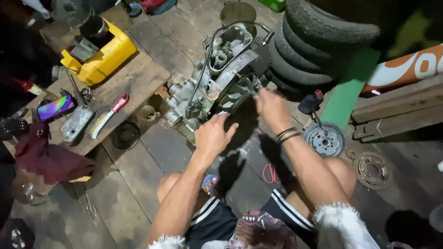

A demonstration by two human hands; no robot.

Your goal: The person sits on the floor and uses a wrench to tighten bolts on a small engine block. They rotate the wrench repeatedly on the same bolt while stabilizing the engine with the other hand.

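Black and round, a cover (242, 121) is sitting under both hands at mid-frame, against the near side of the engine (221, 78). The left hand (213, 135) is lying spread flat on its lower edge, fingers apart; the right hand (272, 105) is pinching its upper rim, closed on it as far as I can tell. To seat it well, I would judge, they should be pressing evenly on both sides and keeping it square to the casing, not forcing one edge. Beyond the hands the engine is resting on the plank floor, grey cast metal, greasy, with a dark hose (207, 55) looping over its top. Farther up right, tyres (314, 41) are standing stacked.
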